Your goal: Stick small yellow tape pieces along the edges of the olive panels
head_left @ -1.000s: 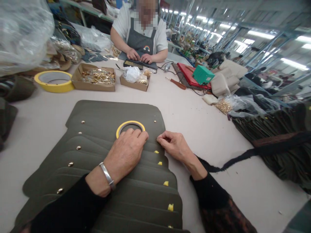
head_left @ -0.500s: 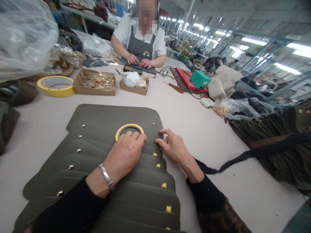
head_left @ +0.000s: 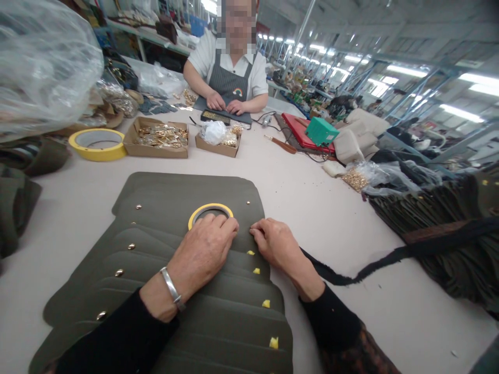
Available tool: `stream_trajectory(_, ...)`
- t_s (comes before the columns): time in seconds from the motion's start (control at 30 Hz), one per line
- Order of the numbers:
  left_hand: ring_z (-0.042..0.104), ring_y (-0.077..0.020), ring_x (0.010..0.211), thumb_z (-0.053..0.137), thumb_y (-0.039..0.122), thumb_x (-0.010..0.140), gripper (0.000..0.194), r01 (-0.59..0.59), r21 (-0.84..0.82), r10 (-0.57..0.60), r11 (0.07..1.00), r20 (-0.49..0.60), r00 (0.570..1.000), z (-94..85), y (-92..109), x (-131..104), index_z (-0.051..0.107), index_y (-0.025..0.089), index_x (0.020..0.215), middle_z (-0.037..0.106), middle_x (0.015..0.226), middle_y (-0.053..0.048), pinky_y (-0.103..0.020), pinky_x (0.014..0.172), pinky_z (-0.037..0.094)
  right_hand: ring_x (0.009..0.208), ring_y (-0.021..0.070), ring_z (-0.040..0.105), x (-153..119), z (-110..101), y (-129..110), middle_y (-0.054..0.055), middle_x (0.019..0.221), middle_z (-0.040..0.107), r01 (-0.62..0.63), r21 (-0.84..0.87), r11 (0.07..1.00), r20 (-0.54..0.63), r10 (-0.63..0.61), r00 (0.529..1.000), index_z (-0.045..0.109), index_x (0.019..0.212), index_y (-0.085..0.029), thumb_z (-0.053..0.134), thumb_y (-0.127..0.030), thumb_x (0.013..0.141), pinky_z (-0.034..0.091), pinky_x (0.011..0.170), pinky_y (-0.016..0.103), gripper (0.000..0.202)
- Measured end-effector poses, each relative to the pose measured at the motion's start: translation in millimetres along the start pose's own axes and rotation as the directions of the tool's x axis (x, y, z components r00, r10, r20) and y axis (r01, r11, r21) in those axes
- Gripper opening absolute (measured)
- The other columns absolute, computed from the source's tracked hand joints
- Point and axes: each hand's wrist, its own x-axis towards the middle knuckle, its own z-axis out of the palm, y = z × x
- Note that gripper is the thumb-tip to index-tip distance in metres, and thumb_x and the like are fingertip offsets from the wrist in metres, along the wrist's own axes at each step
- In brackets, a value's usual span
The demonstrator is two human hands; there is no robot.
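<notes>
1. Panels [head_left: 218,322], dark olive, lie overlapping in steps on the table [head_left: 331,208], metal studs [head_left: 119,272] along the left and yellow tape bits [head_left: 265,304] along the right.
2. Left hand [head_left: 206,249] lies over the near side of a yellow tape roll [head_left: 210,206], on the upper panels. Its fingers are bunched and curled; their tips are hidden, so I cannot tell how firmly they grip.
3. Right hand [head_left: 277,244] works at the panels' right edge, above the nearest tape bits, thumb and forefinger tips together. Whether they pinch something tiny, I cannot tell. Such close edge work seems to call for a light, exact touch.
4. The left hand and roll cover part of the upper panels. To the right, a black strip [head_left: 366,267] runs to a dark pleated bundle [head_left: 421,249], clear of the fingers.
5. Beyond the panels stand a bigger yellow roll [head_left: 97,150] and two cardboard boxes [head_left: 156,149] of metal pieces; further right, a wooden-handled tool [head_left: 284,144] and a green box [head_left: 322,131].
6. Farthest, a person in an apron [head_left: 230,83] works across the table.
</notes>
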Motion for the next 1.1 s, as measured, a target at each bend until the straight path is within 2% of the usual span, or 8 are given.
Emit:
stream_trajectory(0.17, 0.061, -0.018, 0.092, 0.037, 0.023, 0.098, 0.024, -0.05, -0.127, 0.018, 0.991, -0.238, 0.971, -0.2, -3, -2, 0.06, 0.017, 0.101, 0.066, 0.094, -0.006, -0.033, 0.085, 0.05, 0.064, 0.0161, 0.064, 2, -5, -2, 0.002, 0.07, 0.072, -0.188, 0.17, 0.967, 0.064, 0.179, 0.982, 0.072, 0.076, -0.019, 0.06, -0.02, 0.081, 0.043, 0.061, 0.025, 0.013)
stream_trajectory(0.3, 0.068, -0.0142, 0.094, 0.045, 0.026, 0.096, 0.02, -0.096, -0.236, -0.007, 0.967, -0.402, 0.916, -4.1, -5, -3, 0.062, 0.02, 0.106, 0.072, 0.102, -0.002, -0.026, 0.086, 0.053, 0.056, 0.0131, 0.059, -3, -16, 1, -0.001, 0.061, 0.068, -0.106, 0.279, 0.954, 0.161, 0.063, 0.985, 0.072, 0.07, -0.019, 0.058, -0.018, 0.08, 0.039, 0.053, 0.023, 0.017)
stream_trajectory(0.37, 0.069, -0.0141, 0.094, 0.049, 0.027, 0.094, 0.02, -0.1, -0.267, -0.027, 0.958, -0.433, 0.901, -5.9, -4, -3, 0.063, 0.021, 0.107, 0.073, 0.103, -0.001, -0.025, 0.087, 0.054, 0.061, 0.0134, 0.061, -5, -21, 0, 0.0, 0.067, 0.07, -0.058, 0.367, 0.928, 0.089, 0.027, 0.996, 0.073, 0.075, -0.019, 0.057, -0.017, 0.082, 0.043, 0.058, 0.023, 0.018)
stream_trajectory(0.5, 0.071, -0.0146, 0.092, 0.049, 0.029, 0.094, 0.035, -0.086, -0.251, -0.018, 0.964, -0.385, 0.923, -7.0, -2, -4, 0.053, 0.024, 0.128, 0.073, 0.107, -0.002, -0.025, 0.084, 0.056, 0.072, 0.0145, 0.064, -4, -25, -11, 0.003, 0.085, 0.072, 0.114, 0.537, 0.836, -0.19, -0.012, 0.982, 0.071, 0.096, -0.019, 0.056, -0.021, 0.086, 0.049, 0.068, 0.026, 0.018)
stream_trajectory(0.67, 0.071, -0.0141, 0.085, 0.045, 0.032, 0.097, 0.047, -0.09, -0.206, 0.017, 0.974, -0.33, 0.944, -3.0, 1, -5, 0.035, 0.022, 0.142, 0.073, 0.105, -0.004, -0.024, 0.077, 0.056, 0.078, 0.0147, 0.063, -1, -21, -19, 0.005, 0.092, 0.07, 0.327, 0.492, 0.807, -0.306, -0.191, 0.933, 0.066, 0.105, -0.02, 0.055, -0.02, 0.089, 0.052, 0.074, 0.029, 0.02)
stream_trajectory(0.87, 0.07, -0.0149, 0.08, 0.044, 0.03, 0.097, 0.036, -0.085, -0.147, 0.036, 0.985, -0.31, 0.95, 1.6, 2, -6, 0.042, 0.02, 0.132, 0.072, 0.104, -0.004, -0.023, 0.066, 0.052, 0.073, 0.0142, 0.061, -3, -15, -18, 0.004, 0.079, 0.068, 0.416, 0.291, 0.861, -0.346, -0.311, 0.885, 0.065, 0.087, -0.02, 0.049, -0.016, 0.089, 0.049, 0.069, 0.026, 0.017)
stream_trajectory(0.97, 0.068, -0.0143, 0.081, 0.042, 0.025, 0.097, 0.021, -0.097, -0.159, 0.053, 0.983, -0.26, 0.964, 0.6, 2, -7, 0.053, 0.022, 0.114, 0.07, 0.1, -0.002, -0.023, 0.067, 0.049, 0.066, 0.014, 0.059, -3, -11, -19, 0.003, 0.072, 0.065, 0.424, 0.209, 0.881, -0.388, -0.323, 0.863, 0.063, 0.081, -0.02, 0.047, -0.014, 0.086, 0.047, 0.064, 0.025, 0.018)
stream_trajectory(1.1, 0.064, -0.0141, 0.079, 0.038, 0.024, 0.098, 0.019, -0.057, -0.171, 0.022, 0.984, -0.197, 0.98, -0.6, 2, -7, 0.057, 0.022, 0.1, 0.067, 0.091, -0.001, -0.024, 0.069, 0.048, 0.061, 0.0137, 0.058, -3, -8, -25, 0.002, 0.066, 0.063, 0.409, 0.197, 0.891, -0.43, -0.297, 0.853, 0.064, 0.077, -0.019, 0.048, -0.011, 0.081, 0.046, 0.06, 0.025, 0.018)
